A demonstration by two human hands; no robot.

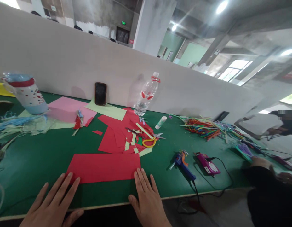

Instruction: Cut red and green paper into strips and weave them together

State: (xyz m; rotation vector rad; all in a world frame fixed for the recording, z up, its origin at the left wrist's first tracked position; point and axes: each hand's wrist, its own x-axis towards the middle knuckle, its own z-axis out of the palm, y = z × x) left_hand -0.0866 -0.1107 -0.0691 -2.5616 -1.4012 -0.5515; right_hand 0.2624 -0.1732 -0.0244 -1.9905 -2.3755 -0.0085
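A rectangle of red paper [104,167] lies flat on the green table near its front edge. My left hand [54,201] rests with fingers spread, its fingertips on the paper's lower left corner. At the lower right corner, the outstretched fingers of my right hand [147,192] touch the paper's edge. Neither hand grips anything. Just beyond the paper are more red sheets [110,138], scattered red and pale green scraps [127,145], and scissors with yellow handles [149,142].
A blue glue gun [185,165] and a purple power strip [208,164] with cords lie to the right. Behind stand a water bottle [147,96], glue stick [161,122], phone [100,94] and patterned tumbler [30,94]. Colourful strips [202,127] are piled near another person's hand [261,164].
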